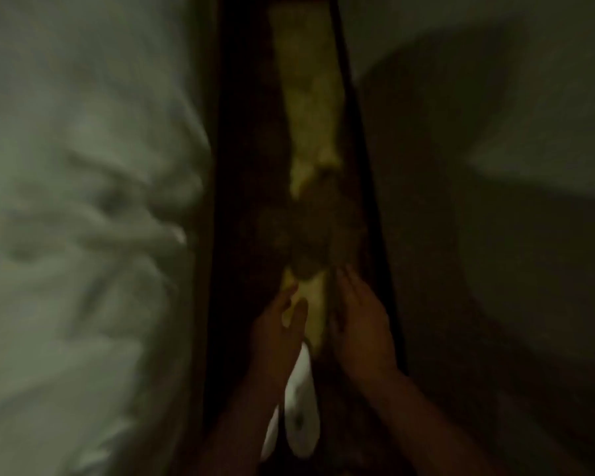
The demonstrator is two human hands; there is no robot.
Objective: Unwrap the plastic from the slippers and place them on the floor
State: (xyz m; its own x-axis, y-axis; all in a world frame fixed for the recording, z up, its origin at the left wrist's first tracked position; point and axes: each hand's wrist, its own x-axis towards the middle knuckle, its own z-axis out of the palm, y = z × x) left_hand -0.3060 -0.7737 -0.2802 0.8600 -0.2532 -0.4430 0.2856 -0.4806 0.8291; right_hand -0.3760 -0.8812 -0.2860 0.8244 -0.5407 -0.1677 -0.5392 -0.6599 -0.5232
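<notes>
The view is dark and blurred. A white slipper (301, 407) lies on the narrow strip of floor, just below my hands. A second white slipper (272, 438) shows as a sliver to its left, mostly hidden behind my left forearm. No plastic wrap can be made out. My left hand (277, 331) hovers above the slippers with thumb and fingers apart, and nothing clearly held. My right hand (361, 324) is beside it, about a hand's width to the right, palm inward, fingers loosely spread and empty.
A bed with rumpled white sheets (83, 235) fills the left side. A pale wall (495, 166) in shadow rises on the right. Between them runs a dark carpet (248, 166) with a yellowish pattern (310, 115).
</notes>
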